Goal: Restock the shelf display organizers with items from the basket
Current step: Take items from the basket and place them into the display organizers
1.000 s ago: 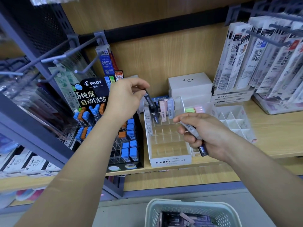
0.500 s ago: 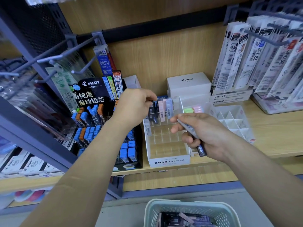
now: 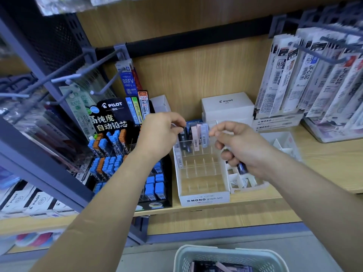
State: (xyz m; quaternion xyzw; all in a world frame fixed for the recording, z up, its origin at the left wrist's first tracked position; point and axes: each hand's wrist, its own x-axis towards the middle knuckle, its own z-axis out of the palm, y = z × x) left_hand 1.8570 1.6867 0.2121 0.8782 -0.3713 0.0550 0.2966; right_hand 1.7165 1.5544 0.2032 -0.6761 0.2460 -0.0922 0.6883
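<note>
A clear MONO graph organizer (image 3: 204,200) with a white base stands on the wooden shelf, its back row holding dark, pink and lilac mechanical pencils (image 3: 196,137). My left hand (image 3: 160,137) pinches the top of a dark pencil (image 3: 181,137) standing at the back left of the organizer. My right hand (image 3: 241,147) hovers just right of the organizer and grips a dark pencil (image 3: 242,168), whose end sticks out below the fist. A pale green basket (image 3: 229,256) with more pencils sits at the bottom edge.
A black PILOT lead display (image 3: 125,154) with blue and orange cases stands left of the organizer. White PILOT boxes (image 3: 227,107) sit behind, a white divider tray (image 3: 282,142) to the right. Refill packs hang on hooks (image 3: 314,75) at upper right, and bare hooks (image 3: 64,79) jut out at left.
My left hand lowered its dark pencil into the organizer's back row. My right hand rose and moved closer to the organizer with its pencil.
</note>
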